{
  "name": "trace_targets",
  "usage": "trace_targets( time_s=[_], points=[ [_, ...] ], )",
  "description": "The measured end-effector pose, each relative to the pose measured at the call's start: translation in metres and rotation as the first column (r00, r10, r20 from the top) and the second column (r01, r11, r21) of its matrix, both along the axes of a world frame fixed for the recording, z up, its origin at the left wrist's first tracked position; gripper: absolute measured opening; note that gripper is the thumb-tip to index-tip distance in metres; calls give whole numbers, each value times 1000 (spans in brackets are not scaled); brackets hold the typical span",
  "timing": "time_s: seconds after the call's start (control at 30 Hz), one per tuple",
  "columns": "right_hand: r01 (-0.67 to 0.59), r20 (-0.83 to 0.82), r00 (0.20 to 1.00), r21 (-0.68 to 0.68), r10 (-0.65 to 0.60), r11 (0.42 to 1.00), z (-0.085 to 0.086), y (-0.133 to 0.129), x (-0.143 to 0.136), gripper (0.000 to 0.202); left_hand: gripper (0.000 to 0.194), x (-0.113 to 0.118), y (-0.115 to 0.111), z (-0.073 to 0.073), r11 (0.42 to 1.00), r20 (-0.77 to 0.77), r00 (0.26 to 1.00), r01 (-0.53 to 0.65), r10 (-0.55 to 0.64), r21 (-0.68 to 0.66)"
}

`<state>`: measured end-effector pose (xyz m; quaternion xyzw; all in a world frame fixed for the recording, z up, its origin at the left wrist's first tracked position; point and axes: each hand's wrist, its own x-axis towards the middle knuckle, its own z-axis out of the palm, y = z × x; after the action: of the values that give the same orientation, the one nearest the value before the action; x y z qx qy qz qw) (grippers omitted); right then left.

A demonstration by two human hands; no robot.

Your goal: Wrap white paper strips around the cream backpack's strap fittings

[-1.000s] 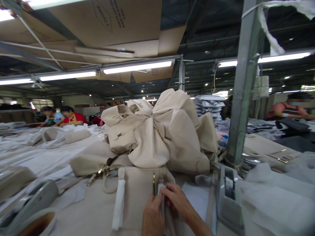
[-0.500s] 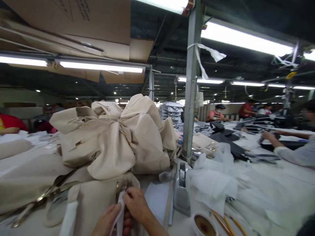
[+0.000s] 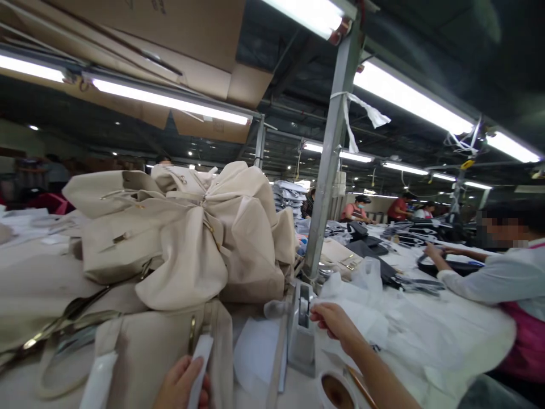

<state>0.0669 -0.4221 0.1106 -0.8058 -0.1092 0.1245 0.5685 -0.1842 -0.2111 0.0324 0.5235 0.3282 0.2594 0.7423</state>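
My left hand [image 3: 184, 382] is closed around a strap wrapped in a white strip [image 3: 200, 372], at the bottom of the view. The strap stands up in front of a beige bag [image 3: 153, 346] lying on the table. My right hand [image 3: 334, 325] reaches out to a grey tape dispenser [image 3: 303, 335]. Its thumb and fingers are pinched together at the dispenser's upper right side, and whatever is between the fingertips is too small to make out. Another white-wrapped strap [image 3: 99, 378] lies at the bag's left edge.
A tall heap of beige bags [image 3: 187, 244] rises behind. A metal post [image 3: 326, 170] stands past the dispenser. A cup of brown liquid [image 3: 336, 391] sits under my right forearm, and clear plastic sheets [image 3: 409, 324] lie to the right. A co-worker [image 3: 502, 278] handles a black item.
My right hand has left the wrapped strap and moved right to the tape dispenser. My left hand keeps its hold on the strap. The view has tilted and turned slightly right.
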Motion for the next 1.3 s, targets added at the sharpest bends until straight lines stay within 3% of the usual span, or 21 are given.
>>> trace_targets(
  time_s=[0.2, 0.33, 0.43, 0.5, 0.57, 0.7, 0.8, 0.9, 1.0, 1.1, 1.17, 1.3],
  points=[
    [-33, -309, 951, -47, 17, 998, -15, 20, 2, 24, 45, -1, 2, -2, 1000, 22, 1000, 16, -16, 21],
    [-42, -405, 914, -17, 32, 999, 4, 25, 2, 30, 43, -1, 1, -3, 999, 9, 1000, 3, -4, 42],
    [-45, -378, 923, 82, 73, 996, 21, 21, -8, 33, 41, 0, -3, -2, 997, -1, 999, -32, 32, 65],
    [-59, -344, 933, 148, 108, 987, 21, 15, -22, 30, 40, 0, -5, -1, 996, 12, 999, -50, 49, 68],
    [-68, -346, 931, 149, 116, 986, 7, 7, -41, 27, 40, 0, -6, -1, 996, 20, 998, -56, 55, 67],
    [-69, -377, 922, 65, 89, 995, -39, -6, -81, 24, 40, 2, -5, -3, 995, 21, 998, -53, 52, 80],
    [-202, -388, 900, 36, 200, 979, -53, -2, -106, 14, 40, 2, -4, -7, 994, 10, 998, -58, 57, 95],
    [-434, -340, 823, 139, 454, 890, -35, 18, -126, 13, 39, 1, -3, -7, 993, -22, 998, -58, 60, 103],
    [-640, -160, 708, 266, 687, 721, -6, 53, -138, 25, 35, 1, -4, -6, 993, -27, 999, -36, 40, 110],
    [-769, -82, 583, 265, 808, 582, 6, 94, -142, 27, 36, 3, -4, -8, 991, -31, 998, -53, 57, 122],
    [-801, -74, 560, 209, 825, 562, 2, 118, -142, 24, 38, 5, -3, -11, 989, -54, 996, -68, 76, 129],
    [-765, -97, 644, -41, 759, 643, -18, 146, -134, 22, 39, 8, -2, -17, 989, -61, 996, -56, 65, 138]
  ],
)
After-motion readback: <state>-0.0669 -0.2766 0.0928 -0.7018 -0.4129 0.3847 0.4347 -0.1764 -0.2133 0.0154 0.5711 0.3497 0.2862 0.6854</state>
